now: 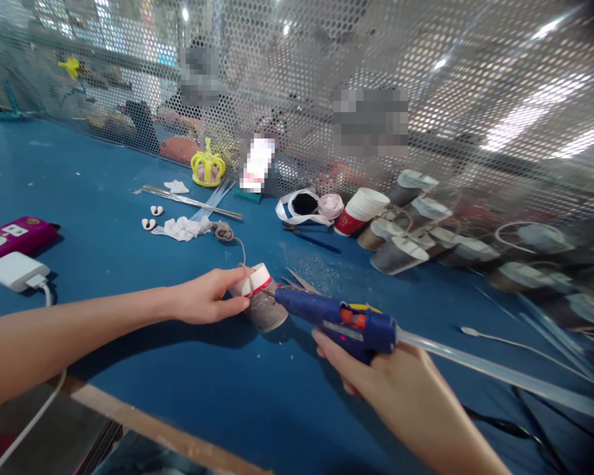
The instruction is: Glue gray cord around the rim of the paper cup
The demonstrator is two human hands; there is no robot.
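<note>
Between the thumb and fingers of my left hand [215,295] is a paper cup [268,313], tilted on its side. Grey-brown twine covers its lower part, while a white and red band shows near the rim. A strand of twine [242,249] runs from the cup to a small twine ball [224,231]. My right hand [376,376] is wrapped round a blue glue gun [334,313], with a long clear glue stick [499,376] out of its back. The gun's nozzle is at the cup's side; whether it touches is hard to tell. Scissors [301,282] lie partly hidden behind the gun.
Several twine-wrapped cups [400,254] and a stack of paper cups [363,208] stand at the back right. Pliers [314,239], a yellow crown [208,166] and a bright phone [258,163] are near the mesh screen [297,72]. A purple power strip [17,241] lies left.
</note>
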